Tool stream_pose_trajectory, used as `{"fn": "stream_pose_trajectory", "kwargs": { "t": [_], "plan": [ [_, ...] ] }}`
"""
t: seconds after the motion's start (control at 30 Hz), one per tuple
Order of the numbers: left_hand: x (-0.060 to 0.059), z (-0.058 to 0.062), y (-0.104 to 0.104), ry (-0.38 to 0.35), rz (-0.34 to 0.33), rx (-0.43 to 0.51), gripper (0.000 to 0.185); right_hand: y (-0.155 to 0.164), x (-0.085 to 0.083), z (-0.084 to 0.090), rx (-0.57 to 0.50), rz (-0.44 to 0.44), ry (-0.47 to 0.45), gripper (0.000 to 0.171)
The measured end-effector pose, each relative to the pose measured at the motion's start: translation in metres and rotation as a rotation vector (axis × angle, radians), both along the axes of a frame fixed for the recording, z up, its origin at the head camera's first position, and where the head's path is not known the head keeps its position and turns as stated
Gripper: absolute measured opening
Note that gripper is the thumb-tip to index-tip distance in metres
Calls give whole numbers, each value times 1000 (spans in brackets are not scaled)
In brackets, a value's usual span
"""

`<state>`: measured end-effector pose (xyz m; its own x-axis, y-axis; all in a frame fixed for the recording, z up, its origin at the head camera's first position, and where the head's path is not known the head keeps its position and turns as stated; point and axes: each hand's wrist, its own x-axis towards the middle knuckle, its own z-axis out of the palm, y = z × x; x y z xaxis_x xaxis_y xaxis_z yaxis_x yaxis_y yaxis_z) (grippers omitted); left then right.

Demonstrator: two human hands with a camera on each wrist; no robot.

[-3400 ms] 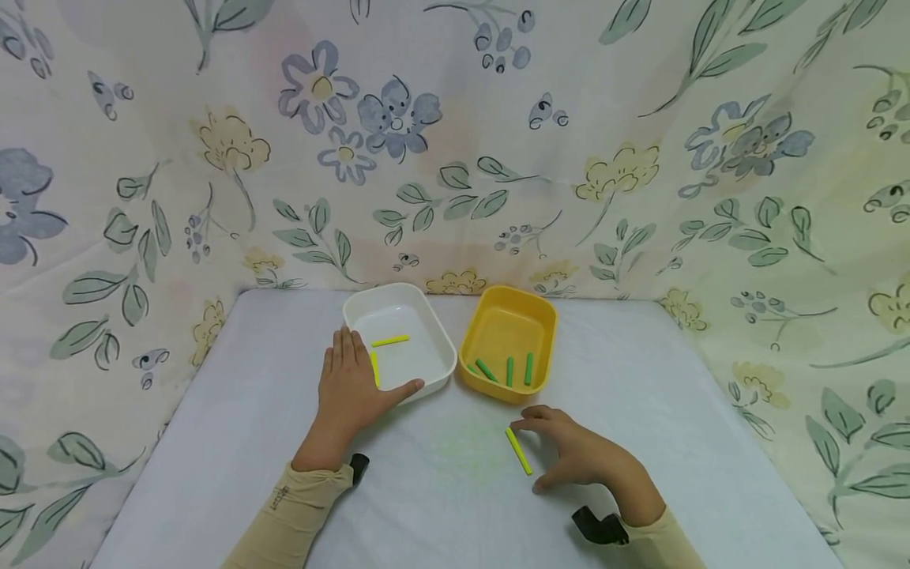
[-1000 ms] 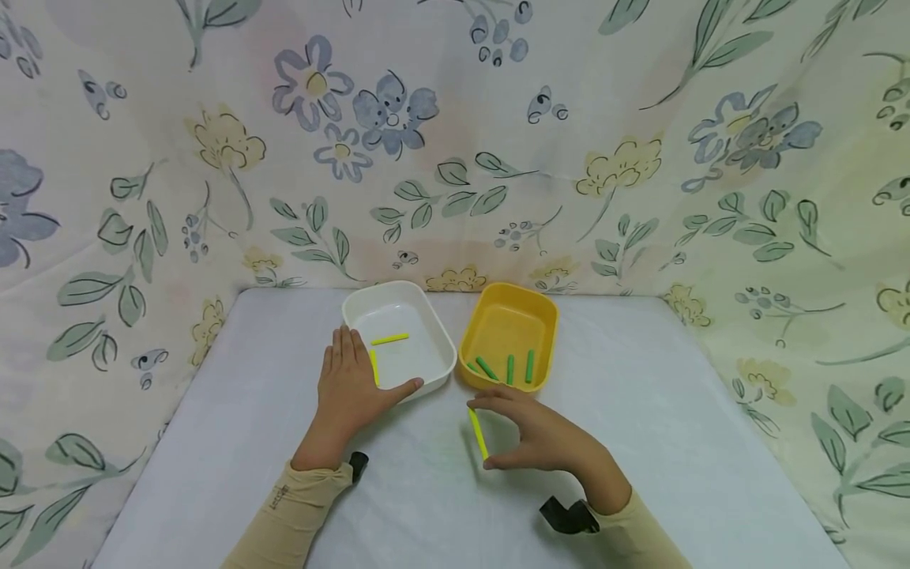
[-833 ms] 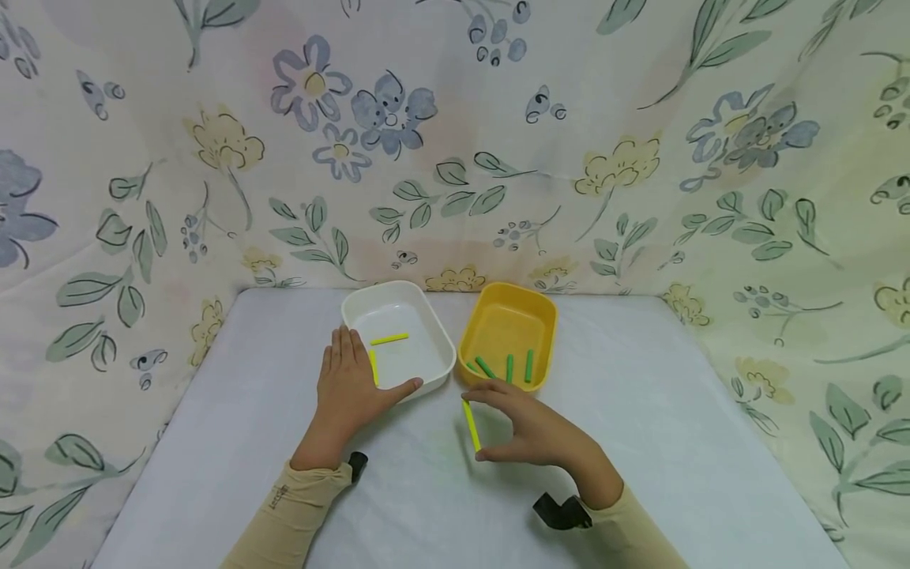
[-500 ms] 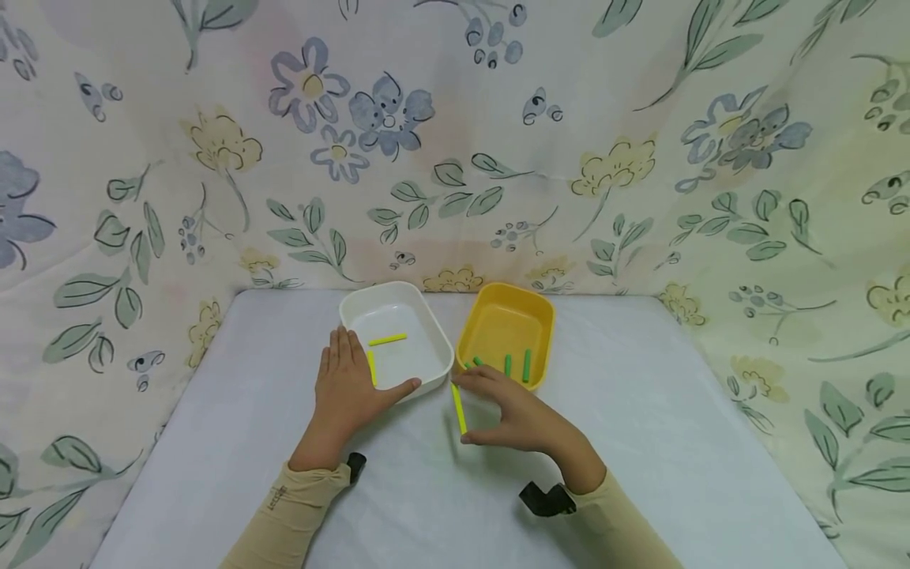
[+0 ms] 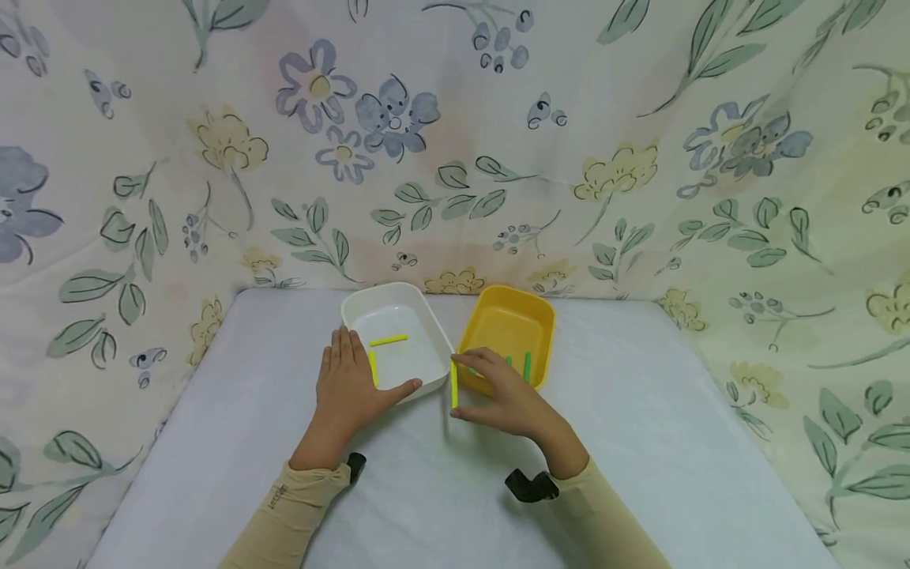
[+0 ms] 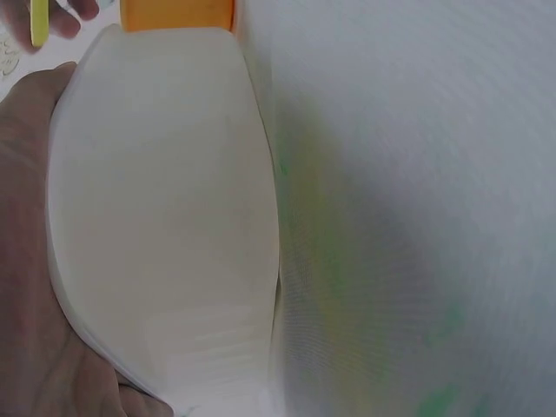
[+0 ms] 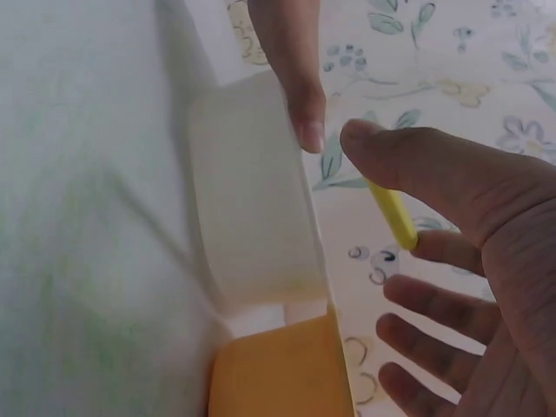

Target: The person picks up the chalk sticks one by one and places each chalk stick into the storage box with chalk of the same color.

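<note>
My right hand [image 5: 508, 399] pinches a yellow chalk stick [image 5: 454, 385] by its two ends, between thumb and index finger. The right wrist view shows this chalk [image 7: 393, 213] raised above the table, the other fingers spread. It is beside the right near corner of a white tray [image 5: 412, 359]. Fingers straight, my left hand [image 5: 347, 395] rests on that tray's left near rim, thumb along the front. Inside the tray lie two yellow chalk sticks [image 5: 389, 340]. Green chalk sticks [image 5: 528, 366] lie in the orange-yellow tray [image 5: 508, 316], partly hidden by my right hand.
Both trays stand side by side towards the back of a white-covered table [image 5: 626, 371]. A floral cloth [image 5: 455, 158] hangs behind and at the sides. Faint green and yellow smudges mark the table cover in front of the trays.
My right hand has picked the yellow chalk up from the table and carried it left and away from me to the gap between the trays. The left hand has stayed on the white tray.
</note>
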<state>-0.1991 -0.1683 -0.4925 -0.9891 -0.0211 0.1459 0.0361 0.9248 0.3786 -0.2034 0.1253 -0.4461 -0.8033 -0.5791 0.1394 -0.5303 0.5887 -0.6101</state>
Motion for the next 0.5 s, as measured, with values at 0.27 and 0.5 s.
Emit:
{"fn": "stream_pose_trajectory", "kwargs": {
  "t": [0.27, 0.5],
  "plan": [
    [0, 1, 0, 15, 2, -20, 150, -13, -12, -2, -2, -131, 54, 80],
    [1, 2, 1, 20, -1, -27, 151, -21, -22, -3, 35, -194, 106, 81]
  ]
}}
